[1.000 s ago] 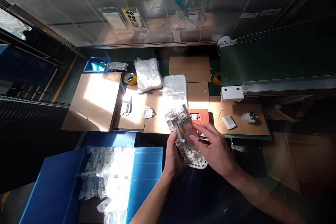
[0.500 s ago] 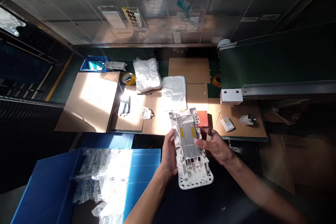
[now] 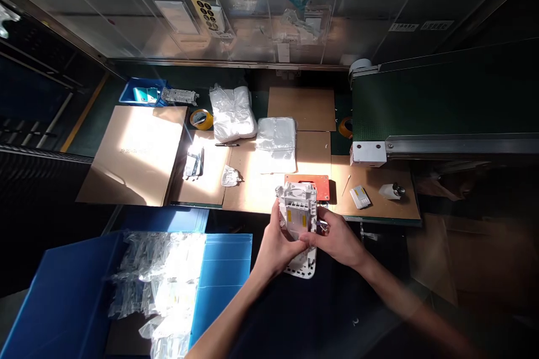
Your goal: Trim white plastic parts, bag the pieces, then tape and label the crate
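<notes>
Tipped up now, the white plastic housing (image 3: 297,214) looks shorter than it did a moment ago, its far end overlapping the orange board (image 3: 304,182). My left hand (image 3: 275,249) and right hand (image 3: 337,241) both grip its sides, fingers curled closed around it, just off the cardboard sheet (image 3: 256,193).

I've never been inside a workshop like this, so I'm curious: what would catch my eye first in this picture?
Your eye would probably go first to the white moulded plastic part, gripped between the left hand and right hand just off the bench's front edge. At lower left sits a big blue crate heaped with clear plastic bags. At upper right, a green conveyor belt runs beyond the bench.
</notes>
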Motion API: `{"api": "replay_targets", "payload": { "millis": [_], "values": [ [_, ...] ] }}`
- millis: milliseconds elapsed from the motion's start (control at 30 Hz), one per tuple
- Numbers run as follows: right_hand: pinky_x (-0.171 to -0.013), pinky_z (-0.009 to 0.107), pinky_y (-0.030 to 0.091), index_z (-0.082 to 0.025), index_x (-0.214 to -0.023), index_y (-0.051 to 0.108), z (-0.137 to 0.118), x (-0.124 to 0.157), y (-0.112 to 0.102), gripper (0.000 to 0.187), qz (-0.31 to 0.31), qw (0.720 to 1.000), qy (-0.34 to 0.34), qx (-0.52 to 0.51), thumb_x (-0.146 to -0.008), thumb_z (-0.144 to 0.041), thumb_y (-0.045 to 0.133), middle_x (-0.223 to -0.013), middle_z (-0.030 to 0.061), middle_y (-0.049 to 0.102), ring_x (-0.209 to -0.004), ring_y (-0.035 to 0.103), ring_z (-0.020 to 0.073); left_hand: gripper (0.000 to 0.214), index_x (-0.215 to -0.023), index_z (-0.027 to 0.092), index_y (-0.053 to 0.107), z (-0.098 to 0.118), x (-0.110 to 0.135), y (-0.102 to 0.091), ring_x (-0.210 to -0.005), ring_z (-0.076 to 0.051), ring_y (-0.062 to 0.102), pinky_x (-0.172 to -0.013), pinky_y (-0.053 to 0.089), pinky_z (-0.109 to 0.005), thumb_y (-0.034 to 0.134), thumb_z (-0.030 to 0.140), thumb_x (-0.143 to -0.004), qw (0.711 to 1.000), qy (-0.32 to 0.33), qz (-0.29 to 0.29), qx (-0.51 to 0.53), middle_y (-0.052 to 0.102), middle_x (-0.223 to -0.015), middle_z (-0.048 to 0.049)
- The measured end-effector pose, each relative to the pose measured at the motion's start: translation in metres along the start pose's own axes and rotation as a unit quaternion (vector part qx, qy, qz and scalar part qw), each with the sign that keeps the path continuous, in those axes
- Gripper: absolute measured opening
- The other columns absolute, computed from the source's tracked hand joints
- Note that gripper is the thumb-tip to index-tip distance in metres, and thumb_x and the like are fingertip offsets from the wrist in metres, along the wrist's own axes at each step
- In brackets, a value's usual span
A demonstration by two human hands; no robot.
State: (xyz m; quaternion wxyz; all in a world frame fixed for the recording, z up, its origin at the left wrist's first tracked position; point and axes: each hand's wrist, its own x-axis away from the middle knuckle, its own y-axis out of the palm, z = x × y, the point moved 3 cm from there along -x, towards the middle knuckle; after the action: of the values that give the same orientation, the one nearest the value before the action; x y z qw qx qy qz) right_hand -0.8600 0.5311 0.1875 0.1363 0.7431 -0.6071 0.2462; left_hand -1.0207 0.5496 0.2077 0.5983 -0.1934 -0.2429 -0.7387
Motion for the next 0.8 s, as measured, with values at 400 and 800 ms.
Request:
{"api": "replay_targets", "payload": {
  "millis": [400, 800],
  "values": [
    [-0.092, 0.037, 0.056, -0.023, -0.12, 0.067, 0.013, -0.007, -0.003, 0.043, 0.005, 0.998, 0.006, -0.055, -0.078, -0.034, 0.075, -0.118, 0.0057, 0.073, -0.102, 0.069, 0.0238, 0.092, -0.151, 0.025, 0.031, -0.006, -0.004, 0.008, -0.096, -0.024, 0.069, -0.085, 0.054, -0.031, 0.079, 0.022, -0.073, 0.996, 0.047, 0.007, -0.08, 0.071, -0.115, -0.0085],
    [-0.083, 0.037, 0.056, -0.019, -0.116, 0.067, 0.004, 0.003, -0.004, 0.039, 0.055, 0.997, -0.013, 0.055, -0.081, -0.037, 0.072, -0.103, 0.0067, 0.073, -0.09, 0.068, 0.0235, 0.096, -0.149, 0.025, 0.027, -0.016, -0.008, 0.005, -0.09, -0.018, 0.069, -0.082, 0.056, -0.028, 0.081, 0.021, -0.07, 0.994, 0.019, -0.022, -0.101, 0.07, -0.112, -0.0024]
  ]
}}
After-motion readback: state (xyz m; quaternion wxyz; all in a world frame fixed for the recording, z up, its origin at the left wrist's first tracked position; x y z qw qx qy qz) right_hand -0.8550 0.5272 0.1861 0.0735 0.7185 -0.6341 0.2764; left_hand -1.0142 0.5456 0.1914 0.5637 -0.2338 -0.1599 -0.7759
